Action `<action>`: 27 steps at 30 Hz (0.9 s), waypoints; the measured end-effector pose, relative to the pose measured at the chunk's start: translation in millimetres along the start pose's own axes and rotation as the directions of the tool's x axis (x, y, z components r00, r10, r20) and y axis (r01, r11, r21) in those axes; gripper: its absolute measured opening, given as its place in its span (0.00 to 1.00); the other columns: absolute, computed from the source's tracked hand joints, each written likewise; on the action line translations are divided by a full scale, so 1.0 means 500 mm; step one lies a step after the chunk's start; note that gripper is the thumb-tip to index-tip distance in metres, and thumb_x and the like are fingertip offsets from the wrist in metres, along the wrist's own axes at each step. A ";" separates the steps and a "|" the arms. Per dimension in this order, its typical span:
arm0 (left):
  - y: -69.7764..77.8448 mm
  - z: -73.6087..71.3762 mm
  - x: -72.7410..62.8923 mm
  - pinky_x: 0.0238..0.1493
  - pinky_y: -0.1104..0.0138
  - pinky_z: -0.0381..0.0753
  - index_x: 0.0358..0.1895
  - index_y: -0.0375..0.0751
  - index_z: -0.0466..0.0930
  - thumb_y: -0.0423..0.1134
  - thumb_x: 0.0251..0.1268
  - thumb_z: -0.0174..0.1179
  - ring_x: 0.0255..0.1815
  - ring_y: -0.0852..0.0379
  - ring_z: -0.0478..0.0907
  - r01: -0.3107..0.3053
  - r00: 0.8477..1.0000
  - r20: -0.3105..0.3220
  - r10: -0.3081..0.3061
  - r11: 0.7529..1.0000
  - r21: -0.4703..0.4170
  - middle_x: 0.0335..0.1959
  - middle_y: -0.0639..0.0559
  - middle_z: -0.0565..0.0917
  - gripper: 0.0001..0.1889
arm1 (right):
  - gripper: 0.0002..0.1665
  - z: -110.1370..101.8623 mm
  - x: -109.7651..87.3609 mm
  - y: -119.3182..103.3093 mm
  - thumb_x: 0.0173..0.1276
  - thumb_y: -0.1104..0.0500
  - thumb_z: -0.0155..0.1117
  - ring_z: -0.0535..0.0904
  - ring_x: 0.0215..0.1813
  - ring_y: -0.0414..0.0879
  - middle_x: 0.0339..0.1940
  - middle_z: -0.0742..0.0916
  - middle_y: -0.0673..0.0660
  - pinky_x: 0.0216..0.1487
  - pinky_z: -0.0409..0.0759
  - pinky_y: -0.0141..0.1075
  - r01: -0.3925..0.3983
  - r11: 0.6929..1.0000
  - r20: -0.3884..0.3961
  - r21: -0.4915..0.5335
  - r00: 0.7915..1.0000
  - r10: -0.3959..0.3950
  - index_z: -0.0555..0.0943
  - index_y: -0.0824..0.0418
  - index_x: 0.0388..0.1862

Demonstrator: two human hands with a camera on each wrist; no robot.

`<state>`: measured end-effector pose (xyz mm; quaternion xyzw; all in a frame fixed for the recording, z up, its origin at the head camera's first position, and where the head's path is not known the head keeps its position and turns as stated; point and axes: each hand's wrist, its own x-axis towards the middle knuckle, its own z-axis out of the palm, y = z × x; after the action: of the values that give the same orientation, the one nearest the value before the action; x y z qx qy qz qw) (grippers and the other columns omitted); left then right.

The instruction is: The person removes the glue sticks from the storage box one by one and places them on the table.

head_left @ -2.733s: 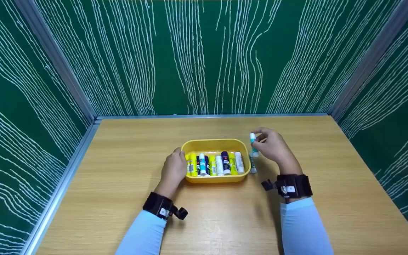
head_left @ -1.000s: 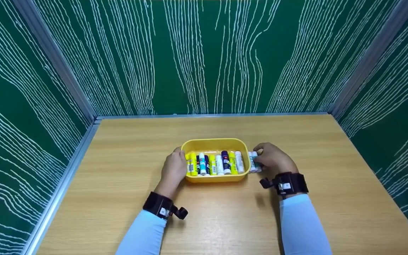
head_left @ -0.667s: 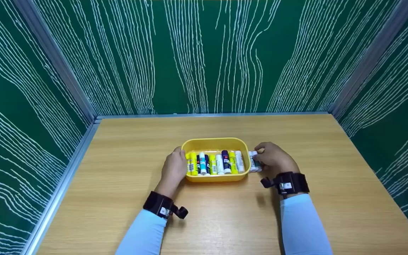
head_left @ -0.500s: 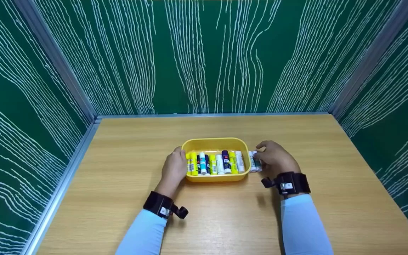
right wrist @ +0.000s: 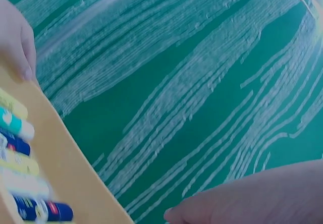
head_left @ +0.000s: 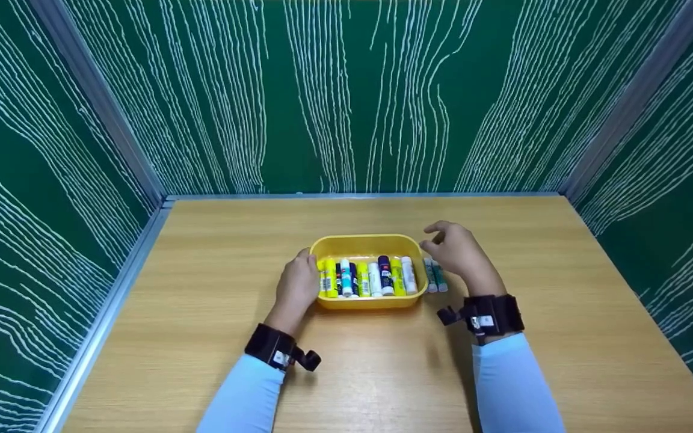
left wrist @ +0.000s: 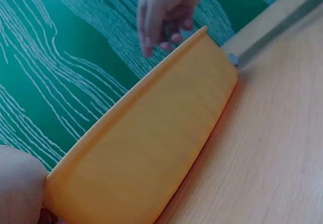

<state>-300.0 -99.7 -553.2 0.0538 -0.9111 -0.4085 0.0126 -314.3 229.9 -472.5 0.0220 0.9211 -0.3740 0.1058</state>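
Observation:
A yellow plastic tub (head_left: 367,304) stands on the table, with several glue sticks (head_left: 385,276) in yellow, white, navy and teal lying side by side in it. My left hand (head_left: 298,279) grips the tub's left end; in the left wrist view part of that hand (left wrist: 20,183) shows at the near corner of the tub wall (left wrist: 146,133). Just beyond the tub's right end, two teal-and-white glue sticks (head_left: 440,278) lie on the table. Over them hovers my right hand (head_left: 458,249), fingers loosely bent and holding nothing, its fingertips near the tub's right rim.
The wooden table (head_left: 346,373) reaches back to a green wall (head_left: 298,120) with white wavy lines. Similar green panels flank both sides, joined by metal posts (head_left: 629,90). Both wrists wear black camera straps (head_left: 494,316).
The right hand set a teal-and-white glue stick down beside another, right of the tub. It then let go and rose up and leftward. The left hand stayed on the tub.

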 end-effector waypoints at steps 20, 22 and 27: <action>0.004 0.000 0.001 0.78 0.43 0.83 0.82 0.33 0.74 0.46 0.98 0.43 0.75 0.36 0.85 0.010 1.000 -0.006 -0.010 1.000 0.002 0.75 0.32 0.84 0.27 | 0.33 0.202 -0.006 -0.131 0.86 0.46 0.71 0.86 0.47 0.53 0.56 0.89 0.60 0.45 0.87 0.40 0.169 0.986 0.038 0.013 0.985 -0.170 0.80 0.57 0.82; 0.003 -0.001 0.002 0.80 0.43 0.82 0.83 0.33 0.74 0.46 0.98 0.42 0.77 0.36 0.84 0.017 1.000 -0.006 -0.017 1.000 -0.001 0.76 0.32 0.84 0.27 | 0.33 0.220 -0.003 -0.135 0.86 0.46 0.71 0.85 0.45 0.52 0.56 0.89 0.60 0.43 0.86 0.39 0.180 0.984 0.041 0.015 0.983 -0.180 0.79 0.57 0.83; 0.002 -0.003 0.003 0.79 0.43 0.82 0.83 0.34 0.74 0.46 0.98 0.43 0.75 0.36 0.85 0.014 1.000 0.002 -0.014 1.000 -0.009 0.76 0.32 0.84 0.27 | 0.32 0.267 -0.004 -0.138 0.85 0.49 0.73 0.84 0.40 0.48 0.54 0.90 0.57 0.42 0.86 0.37 0.227 0.973 -0.032 0.044 0.974 -0.226 0.81 0.59 0.80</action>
<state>-301.6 -100.4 -551.6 0.0599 -0.9088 -0.4129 0.0090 -296.9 88.0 -518.0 -0.0756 0.9099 -0.4049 0.0494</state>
